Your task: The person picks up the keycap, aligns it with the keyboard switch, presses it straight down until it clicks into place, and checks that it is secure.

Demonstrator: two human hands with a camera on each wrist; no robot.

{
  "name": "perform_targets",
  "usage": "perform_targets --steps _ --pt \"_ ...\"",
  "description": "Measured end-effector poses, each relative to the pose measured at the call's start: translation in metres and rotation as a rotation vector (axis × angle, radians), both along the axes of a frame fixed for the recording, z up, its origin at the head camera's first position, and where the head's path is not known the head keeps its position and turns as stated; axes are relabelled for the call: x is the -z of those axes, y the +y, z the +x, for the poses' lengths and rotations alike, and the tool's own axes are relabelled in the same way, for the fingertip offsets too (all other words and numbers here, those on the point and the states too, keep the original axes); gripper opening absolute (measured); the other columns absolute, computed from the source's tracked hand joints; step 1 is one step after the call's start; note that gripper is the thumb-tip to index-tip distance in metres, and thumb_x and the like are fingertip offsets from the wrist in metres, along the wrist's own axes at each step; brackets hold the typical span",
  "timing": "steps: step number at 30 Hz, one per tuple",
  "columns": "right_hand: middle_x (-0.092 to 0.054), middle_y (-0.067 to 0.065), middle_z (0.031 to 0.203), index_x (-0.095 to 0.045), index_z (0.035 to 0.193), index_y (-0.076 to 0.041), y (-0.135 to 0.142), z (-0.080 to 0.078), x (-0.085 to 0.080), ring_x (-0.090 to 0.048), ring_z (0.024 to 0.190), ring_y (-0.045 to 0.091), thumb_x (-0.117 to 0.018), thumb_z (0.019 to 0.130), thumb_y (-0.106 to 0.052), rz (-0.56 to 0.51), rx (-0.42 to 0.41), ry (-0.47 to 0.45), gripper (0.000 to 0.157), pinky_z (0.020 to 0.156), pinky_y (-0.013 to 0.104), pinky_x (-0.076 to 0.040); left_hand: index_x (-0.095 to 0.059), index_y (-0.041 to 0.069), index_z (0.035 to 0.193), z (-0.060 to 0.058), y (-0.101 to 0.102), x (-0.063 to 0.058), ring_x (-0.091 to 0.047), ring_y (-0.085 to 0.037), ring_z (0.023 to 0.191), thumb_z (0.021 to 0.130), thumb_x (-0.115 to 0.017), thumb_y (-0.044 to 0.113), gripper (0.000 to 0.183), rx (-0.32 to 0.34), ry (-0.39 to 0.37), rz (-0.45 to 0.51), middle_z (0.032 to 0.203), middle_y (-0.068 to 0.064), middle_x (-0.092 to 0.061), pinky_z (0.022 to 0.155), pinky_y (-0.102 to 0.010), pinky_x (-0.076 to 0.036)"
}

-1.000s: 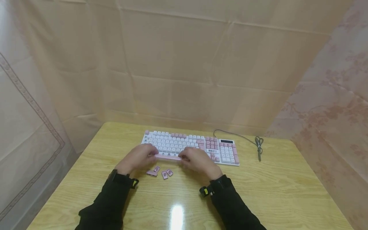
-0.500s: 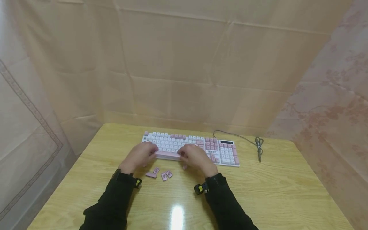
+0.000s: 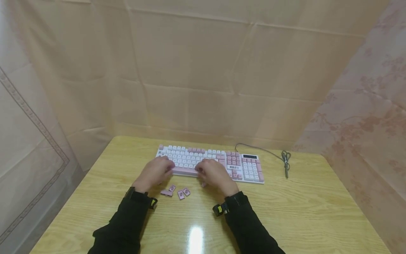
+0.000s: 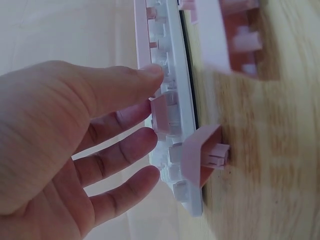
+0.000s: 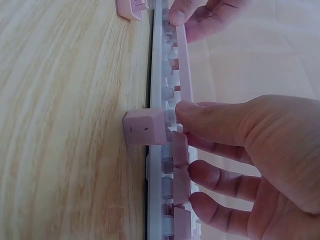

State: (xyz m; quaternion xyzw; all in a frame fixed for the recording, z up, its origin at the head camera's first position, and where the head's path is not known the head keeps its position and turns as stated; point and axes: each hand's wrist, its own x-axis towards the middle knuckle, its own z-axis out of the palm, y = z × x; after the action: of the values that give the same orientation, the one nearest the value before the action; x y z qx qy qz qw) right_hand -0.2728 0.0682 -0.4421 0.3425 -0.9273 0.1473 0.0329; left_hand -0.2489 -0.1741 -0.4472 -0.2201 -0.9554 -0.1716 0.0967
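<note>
A long pink spacebar keycap [image 3: 185, 171] lies along the front edge of the white and pink keyboard [image 3: 187, 159]. My left hand [image 3: 156, 171] pinches its left end; my right hand [image 3: 214, 173] pinches the right end. Seen from the left wrist, the spacebar stands off the keyboard's base, with its pink stems showing in the gap. From the right wrist, thumb and index finger hold the near end of the spacebar, the other fingertips over the pink keys beside it. The left hand appears at the top of that view, on the far end.
Several loose pink keycaps [image 3: 181, 194] lie on the wooden table [image 3: 301, 211] in front of the keyboard. One loose keycap [image 5: 145, 126] sits close to my right hand. A bundled cable [image 3: 285, 160] lies right of the keyboard. A beige cloth [image 3: 203, 88] hangs behind.
The spacebar has turned from edge-on to lying along the keyboard's front row. My right hand has shifted slightly left, and a loose keycap now shows beneath it. The last half second brings little movement.
</note>
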Motion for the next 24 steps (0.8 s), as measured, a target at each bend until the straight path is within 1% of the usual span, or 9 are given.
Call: perform_targets --steps 4,14,21,24 --pt "-0.066 -0.002 0.094 -0.072 0.104 -0.015 -0.0006 -0.0005 0.0007 -0.06 0.086 0.012 -0.069 0.085 -0.02 -0.016 0.006 -0.001 0.02 0.077 0.028 -0.049 -0.072 0.01 0.092 -0.0007 0.0 0.0002 -0.057 -0.015 0.076 0.08 -0.071 0.012 0.011 -0.011 0.008 -0.008 0.082 0.0 -0.064 0.072 -0.035 -0.049" --pt "-0.067 -0.002 0.093 -0.073 0.103 -0.015 -0.0001 0.0021 0.0018 -0.061 0.084 0.013 -0.07 0.084 -0.021 -0.018 0.003 0.025 0.02 0.075 0.029 -0.05 -0.074 0.012 0.09 -0.0014 -0.0002 0.0034 -0.056 -0.014 0.074 0.082 -0.071 0.012 0.009 -0.005 0.012 -0.035 0.081 0.001 -0.063 0.071 -0.033 -0.049" --pt "-0.07 -0.001 0.1 -0.072 0.105 -0.015 -0.0014 0.002 0.0014 -0.062 0.091 0.014 -0.073 0.08 -0.018 -0.028 0.029 -0.038 0.026 0.08 0.029 -0.049 -0.074 0.011 0.092 0.0007 0.0003 0.0008 -0.055 -0.015 0.074 0.082 -0.07 0.011 0.011 -0.011 0.019 -0.024 0.082 0.0 -0.063 0.07 -0.034 -0.049" --pt "-0.07 0.0 0.1 -0.073 0.105 -0.015 -0.0019 0.0021 0.0006 -0.063 0.092 0.014 -0.073 0.08 -0.018 -0.036 0.033 -0.043 0.025 0.081 0.03 -0.049 -0.074 0.011 0.093 0.0016 -0.0003 -0.0003 -0.055 -0.015 0.073 0.082 -0.07 0.01 0.012 -0.005 0.024 -0.016 0.081 0.0 -0.063 0.069 -0.034 -0.049"
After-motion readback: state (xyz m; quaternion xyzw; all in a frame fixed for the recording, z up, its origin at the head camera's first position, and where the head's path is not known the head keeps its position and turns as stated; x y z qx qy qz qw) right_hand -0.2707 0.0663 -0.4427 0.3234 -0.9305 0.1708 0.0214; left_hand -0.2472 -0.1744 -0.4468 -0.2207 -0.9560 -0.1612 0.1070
